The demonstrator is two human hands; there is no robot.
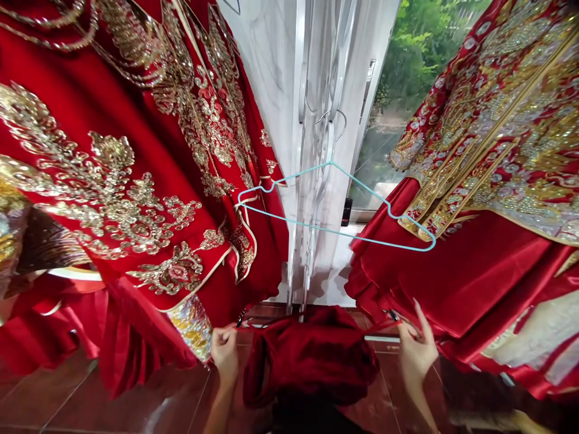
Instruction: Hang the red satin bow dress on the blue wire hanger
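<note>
My left hand (224, 351) is closed on the left end of a thin red hanger bar, near a small dark clip (241, 317). My right hand (415, 349) pinches the bar's right end by another dark clip (391, 314), its fingers partly stretched up. A dark red velvet garment (312, 355) droops from that bar between my two hands, bunched in folds. Above it an empty light-blue wire hanger (337, 208) hangs by its metal hook from a white handle.
Red robes with heavy gold embroidery hang at the left (126, 181) and the right (497, 150). A white cabinet edge (301, 150) stands in the middle, with a window (407, 72) showing green trees beside it. Reddish-brown floor tiles (90, 404) lie below.
</note>
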